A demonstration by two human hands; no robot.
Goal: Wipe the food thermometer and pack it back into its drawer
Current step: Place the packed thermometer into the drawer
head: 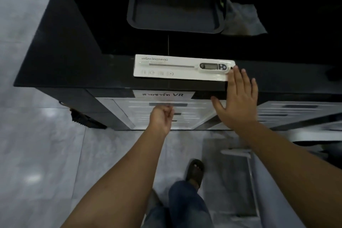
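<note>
The food thermometer (pixel 211 66), white with a thin metal probe, lies in its white blister pack (pixel 166 72) at the front edge of the black countertop (pixel 74 65). My right hand (pixel 238 98) is open and flat, fingertips touching the pack's right end. My left hand (pixel 162 118) is curled at the handle of the top drawer (pixel 166 104) of a white drawer unit under the counter. A paper label (pixel 162 94) sits just above that drawer. A grey cloth (pixel 242 20) lies farther back on the counter.
A black tray (pixel 175 24) rests on the counter behind the pack, left of the cloth. A second white drawer unit (pixel 296 111) stands to the right. Below are a grey tiled floor (pixel 37 153), my leg and sandal (pixel 194 172), and a metal frame (pixel 240 153).
</note>
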